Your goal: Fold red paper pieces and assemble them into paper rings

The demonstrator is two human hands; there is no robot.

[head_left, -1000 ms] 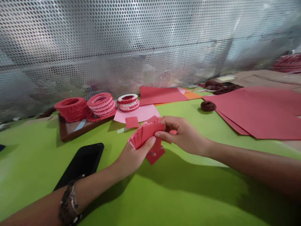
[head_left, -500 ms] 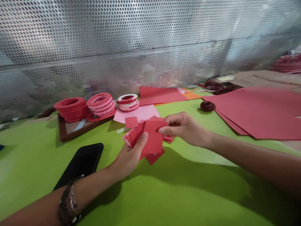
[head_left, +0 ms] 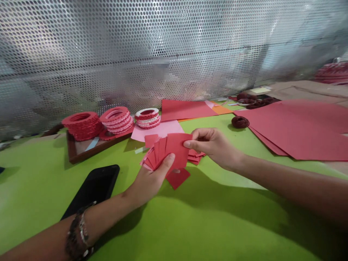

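A fanned bunch of red and pink paper pieces (head_left: 159, 150) is gripped in my left hand (head_left: 154, 175), thumb on top. My right hand (head_left: 214, 146) pinches the upper right corner of the front red paper piece (head_left: 178, 146), whose lower part is still under my left thumb. Below the bunch, a red paper square (head_left: 178, 177) lies on the green table. More small red paper pieces (head_left: 194, 156) lie behind the bunch, partly hidden by it. Another red square (head_left: 151, 140) rests just beyond my left hand.
A brown tray (head_left: 81, 158) holds stacks of red and pink scalloped rings (head_left: 115, 121). Beside it stands a red-and-white ring stack (head_left: 147, 119). A black phone (head_left: 94, 188) lies near my left forearm. Large red sheets (head_left: 301, 130) and a dark yarn ball (head_left: 240, 122) are at right.
The paper pieces in my left hand have spread into a wider fan. The front piece has risen slightly with my right hand, and my left fingertips now show beneath it.
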